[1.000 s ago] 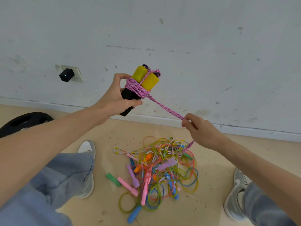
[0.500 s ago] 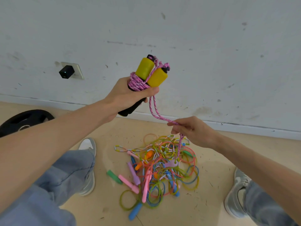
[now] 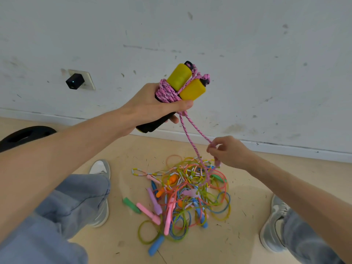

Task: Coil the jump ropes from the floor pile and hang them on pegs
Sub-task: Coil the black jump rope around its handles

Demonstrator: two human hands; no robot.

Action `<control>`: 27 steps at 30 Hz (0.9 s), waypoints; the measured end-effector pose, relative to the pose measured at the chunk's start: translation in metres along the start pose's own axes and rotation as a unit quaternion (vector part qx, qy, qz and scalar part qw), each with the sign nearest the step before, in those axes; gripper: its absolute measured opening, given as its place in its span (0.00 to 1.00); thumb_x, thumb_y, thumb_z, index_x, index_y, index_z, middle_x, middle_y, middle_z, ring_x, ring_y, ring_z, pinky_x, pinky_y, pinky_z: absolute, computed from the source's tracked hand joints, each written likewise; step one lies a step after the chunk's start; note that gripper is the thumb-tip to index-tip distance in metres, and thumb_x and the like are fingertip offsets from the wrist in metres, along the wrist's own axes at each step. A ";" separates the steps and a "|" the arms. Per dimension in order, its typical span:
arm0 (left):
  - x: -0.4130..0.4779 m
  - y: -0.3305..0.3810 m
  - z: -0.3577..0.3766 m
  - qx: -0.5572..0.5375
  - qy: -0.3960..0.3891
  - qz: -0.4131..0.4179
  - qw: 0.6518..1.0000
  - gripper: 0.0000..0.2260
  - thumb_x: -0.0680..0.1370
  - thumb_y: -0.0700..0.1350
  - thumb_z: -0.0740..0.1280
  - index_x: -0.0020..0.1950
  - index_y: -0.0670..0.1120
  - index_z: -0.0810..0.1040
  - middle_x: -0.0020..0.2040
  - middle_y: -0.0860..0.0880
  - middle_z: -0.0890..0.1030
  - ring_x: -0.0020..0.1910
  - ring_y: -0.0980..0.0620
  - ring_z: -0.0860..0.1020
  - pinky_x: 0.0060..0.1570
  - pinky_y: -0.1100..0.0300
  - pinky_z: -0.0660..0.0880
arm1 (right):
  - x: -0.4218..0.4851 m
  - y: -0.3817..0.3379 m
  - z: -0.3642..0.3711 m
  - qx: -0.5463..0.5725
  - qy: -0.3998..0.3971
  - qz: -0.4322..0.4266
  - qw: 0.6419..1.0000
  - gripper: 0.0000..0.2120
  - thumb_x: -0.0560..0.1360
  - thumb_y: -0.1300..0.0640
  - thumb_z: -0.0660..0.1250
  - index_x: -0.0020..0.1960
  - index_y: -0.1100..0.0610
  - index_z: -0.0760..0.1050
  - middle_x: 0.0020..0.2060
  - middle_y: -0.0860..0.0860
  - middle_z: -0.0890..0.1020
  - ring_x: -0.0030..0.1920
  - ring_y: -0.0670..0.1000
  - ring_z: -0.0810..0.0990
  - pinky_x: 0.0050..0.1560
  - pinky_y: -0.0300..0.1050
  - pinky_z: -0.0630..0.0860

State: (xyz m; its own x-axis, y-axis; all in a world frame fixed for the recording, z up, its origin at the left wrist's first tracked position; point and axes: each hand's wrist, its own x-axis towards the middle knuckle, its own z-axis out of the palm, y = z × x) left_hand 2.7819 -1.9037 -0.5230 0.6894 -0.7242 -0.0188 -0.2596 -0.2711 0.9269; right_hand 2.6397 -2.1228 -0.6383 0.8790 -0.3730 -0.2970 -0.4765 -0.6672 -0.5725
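The left hand [image 3: 152, 105] is closed around 2 yellow-and-black handles [image 3: 182, 80] held side by side, its thumb pressed across the turns of pink braided rope [image 3: 167, 92] wound about them. The right hand [image 3: 230, 151], lower and nearer the wall, pinches 1 of the 2 loose strands at its fingertips, the other fingers curled. Both strands leave from under the left thumb. They hang slack, not taut.

That slack is the first risk. With no tension from the right hand, only the thumb keeps the turns in place, and they sit close to the yellow ends of the handles, so a shift of grip could let them slide off and unwind.

The second risk lies below. The tail of the pink rope drops to the pile of jump ropes [image 3: 186, 195] on the floor [image 3: 253, 221], between the 2 shoes. Whether it only lies over the beaded and plastic ropes or is threaded among them I cannot tell. If it is caught, the next wrap would likely drag other ropes up with it or jerk the tail out of the pinch.

No peg shows in this view, so the coil probably needs a tucked end before it travels. A black adapter [image 3: 75, 81] sits in a wall socket to the left.
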 end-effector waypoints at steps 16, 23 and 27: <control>0.016 0.000 -0.011 -0.149 -0.034 -0.040 0.987 0.25 0.71 0.60 0.78 0.58 0.43 0.82 0.51 0.40 0.81 0.36 0.48 0.80 0.35 0.57 0.77 | -0.007 0.062 0.047 0.173 -0.103 0.170 0.965 0.18 0.82 0.46 0.68 0.46 0.61 0.82 0.37 0.55 0.82 0.32 0.49 0.82 0.47 0.50 0.86; 0.022 -0.003 -0.028 -0.111 -0.002 -0.080 0.991 0.25 0.69 0.60 0.80 0.58 0.45 0.83 0.57 0.39 0.85 0.35 0.49 0.80 0.38 0.57 0.79 | -0.009 0.077 0.028 -0.096 0.022 0.108 0.989 0.21 0.81 0.34 0.61 0.45 0.46 0.84 0.33 0.51 0.77 0.46 0.59 0.81 0.47 0.50 0.75; 0.020 -0.008 -0.028 -0.090 -0.001 -0.106 0.990 0.22 0.70 0.59 0.79 0.56 0.47 0.83 0.57 0.40 0.85 0.35 0.50 0.80 0.37 0.58 0.79 | -0.006 0.079 0.030 0.034 0.001 0.142 0.989 0.24 0.82 0.39 0.62 0.47 0.57 0.85 0.39 0.54 0.81 0.43 0.54 0.78 0.51 0.51 0.77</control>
State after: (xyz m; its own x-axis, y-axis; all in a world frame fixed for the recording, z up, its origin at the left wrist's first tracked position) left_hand 2.8163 -1.8983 -0.5204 0.7138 -0.6646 -0.2210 0.0158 -0.3001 0.9538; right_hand 2.5975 -2.1542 -0.7047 0.7103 -0.5404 -0.4509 -0.7015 -0.4911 -0.5165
